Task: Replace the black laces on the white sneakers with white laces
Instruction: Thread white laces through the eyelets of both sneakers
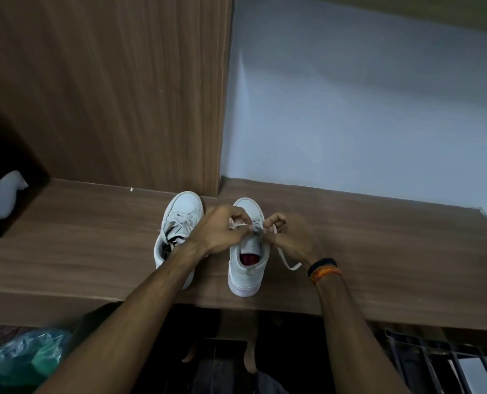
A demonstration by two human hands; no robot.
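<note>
Sneakers, two white ones, are standing side by side on a brown wooden shelf (94, 251), toes pointing away from the person toward the wooden panel (108, 95) and the pale wall (364, 109). The left sneaker (179, 223) is sitting partly under the person's left forearm, with light laces bunched loosely over its tongue and something dark showing inside its opening. The right sneaker (246, 268) is standing just beside it, its heel near the front edge of the shelf and a red insole showing inside.

Both hands are working above the tongue of the right sneaker. The left hand (222, 231) is curling its fingers and pinching a white lace (286, 261) near the upper eyelets. The right hand (290, 237) is also pinching the lace with curled fingers, close to the left hand's fingertips; a loose end of the lace is trailing down past the right side of the shoe onto the shelf, beside the right wrist. That wrist is wearing a black and orange band (323, 270).

A white object (4, 194) is resting in a dark recess at the far left. Crumpled green plastic (23, 362) is lying below the shelf at the lower left, and a dark metal rack (449, 362) is showing at the lower right.
</note>
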